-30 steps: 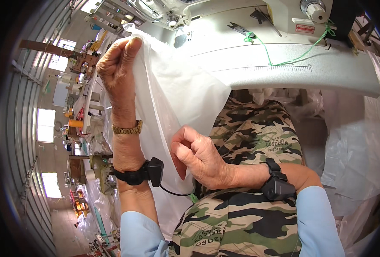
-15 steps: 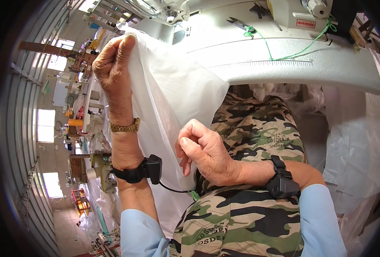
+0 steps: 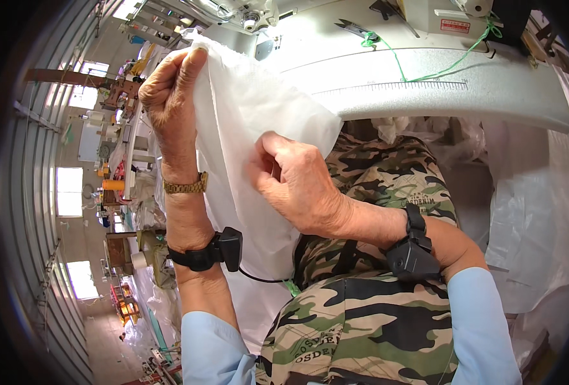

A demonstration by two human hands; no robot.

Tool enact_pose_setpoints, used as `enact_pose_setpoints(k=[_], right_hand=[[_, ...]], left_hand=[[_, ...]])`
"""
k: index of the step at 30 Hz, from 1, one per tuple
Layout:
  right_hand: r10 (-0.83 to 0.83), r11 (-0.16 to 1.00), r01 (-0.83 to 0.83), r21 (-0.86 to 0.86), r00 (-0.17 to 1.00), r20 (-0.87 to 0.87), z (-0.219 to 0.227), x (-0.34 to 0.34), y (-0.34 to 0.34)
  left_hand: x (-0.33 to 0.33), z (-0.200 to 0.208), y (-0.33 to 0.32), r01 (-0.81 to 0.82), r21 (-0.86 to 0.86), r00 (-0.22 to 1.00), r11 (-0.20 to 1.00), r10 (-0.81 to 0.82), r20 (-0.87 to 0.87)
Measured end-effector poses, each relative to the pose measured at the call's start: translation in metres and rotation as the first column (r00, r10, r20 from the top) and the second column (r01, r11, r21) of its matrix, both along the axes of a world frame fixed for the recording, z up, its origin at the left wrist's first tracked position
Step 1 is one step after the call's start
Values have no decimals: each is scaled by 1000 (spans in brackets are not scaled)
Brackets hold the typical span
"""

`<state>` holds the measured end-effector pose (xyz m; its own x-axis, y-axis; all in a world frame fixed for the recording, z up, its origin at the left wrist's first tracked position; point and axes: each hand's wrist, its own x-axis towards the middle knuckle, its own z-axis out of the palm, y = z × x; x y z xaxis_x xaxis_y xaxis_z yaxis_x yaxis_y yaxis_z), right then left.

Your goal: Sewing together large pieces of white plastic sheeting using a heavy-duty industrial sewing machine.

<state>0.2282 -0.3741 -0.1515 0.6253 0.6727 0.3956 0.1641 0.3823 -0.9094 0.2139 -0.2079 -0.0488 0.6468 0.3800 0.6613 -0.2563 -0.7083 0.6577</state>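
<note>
A sheer white cloth hangs in folds from my left hand, which is raised at the upper left. Thumb and curled fingers pinch its top edge. My right hand is in front of the cloth's middle, fingers curled inward and thumb close to them. Its fingertips are blurred against the white, so what they hold, if anything, cannot be made out. The cloth's lower part drapes down between my forearms and beside my camouflage-patterned apron.
Beyond the cloth stands a pale sewing machine bed with a ruler scale along its front. Dark snips and green thread lie on it. Translucent sheeting hangs at the right. Cluttered shelves line the left.
My right hand has moved up and slightly left, from above my lap to the front of the cloth. The left hand keeps its pinch, nearly still.
</note>
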Motion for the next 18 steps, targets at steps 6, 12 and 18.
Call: enact_pose_setpoints(k=[6, 12, 18], right_hand=[[121, 991, -111, 79, 984, -131, -2, -7, -21], [310, 951, -285, 120, 878, -365, -5, -28, -28], [364, 929, -364, 69, 864, -349, -11, -35, -30]], left_hand=[[-2, -4, 6, 12, 56, 1000, 998, -13, 3], [5, -6, 8, 24, 93, 1000, 995, -23, -3], [6, -7, 11, 74, 117, 997, 990, -76, 10]])
